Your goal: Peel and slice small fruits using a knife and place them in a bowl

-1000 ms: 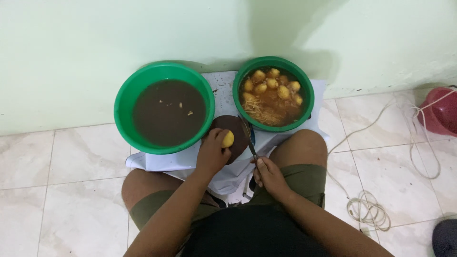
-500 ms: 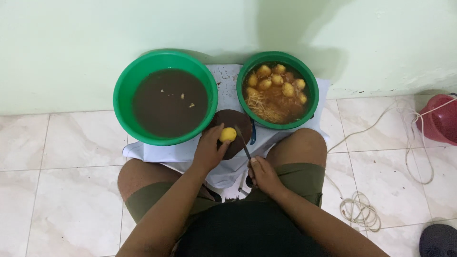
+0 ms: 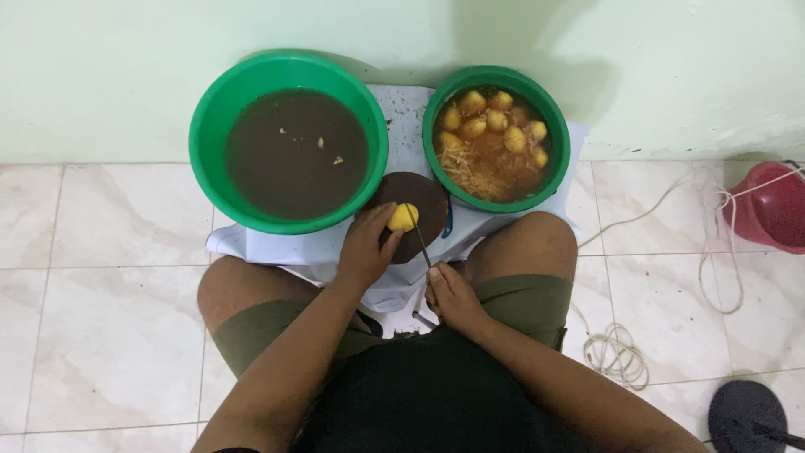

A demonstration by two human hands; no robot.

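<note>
Looked like glossy plastic on both green basins (image 3: pixel 210 126) (image 3: pixel 560 134), upper middle of the frame. Seemed thin, shiny metal on the knife blade (image 3: pixel 422 245) at centre. Appeared smooth, polished on floor tiles (image 3: pixel 101 252), left; matt cloth on olive shorts (image 3: pixel 520 298).

Black top, olive-green shorts, 2 bare forearms.

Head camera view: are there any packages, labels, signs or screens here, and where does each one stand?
None in view. There are only two round green plastic basins by the pale wall, a round dark cutting board, and a small peeled yellow potato under the left hand.
</note>
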